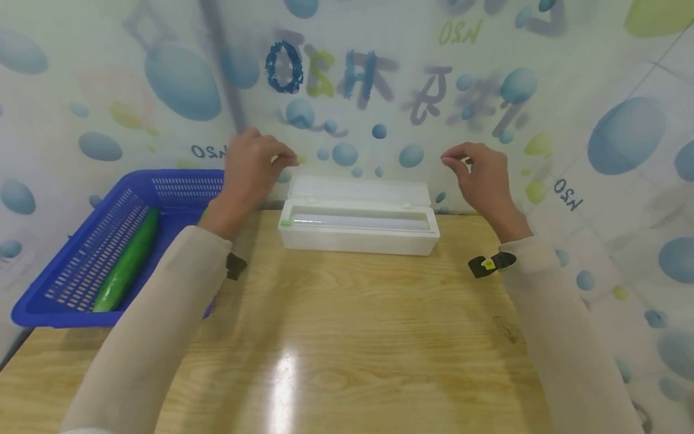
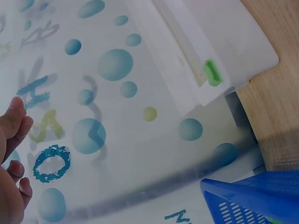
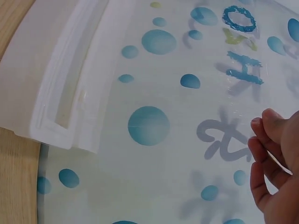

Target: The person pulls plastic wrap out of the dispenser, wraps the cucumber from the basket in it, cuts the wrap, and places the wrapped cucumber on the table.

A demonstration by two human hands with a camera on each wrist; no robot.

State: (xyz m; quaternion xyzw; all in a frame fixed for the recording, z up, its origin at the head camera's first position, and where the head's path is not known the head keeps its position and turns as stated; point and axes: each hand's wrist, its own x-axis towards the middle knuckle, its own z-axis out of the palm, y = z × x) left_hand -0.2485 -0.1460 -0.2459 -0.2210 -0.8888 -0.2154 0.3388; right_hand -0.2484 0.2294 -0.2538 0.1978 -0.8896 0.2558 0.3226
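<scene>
Both grips (image 1: 255, 163) (image 1: 481, 175) pinching clear film (image 3: 238, 100), white box (image 1: 358, 240) lengthwise left-to-right

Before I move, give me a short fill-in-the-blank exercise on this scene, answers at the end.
The basket holding a long green vegetable is ____ in colour.
The white box has its lid standing ____.
In the head view, the green tab is at the white box's ____ end.
The left hand and right hand are held ____, not touching each other.
Missing words: blue; open; left; apart.
</scene>
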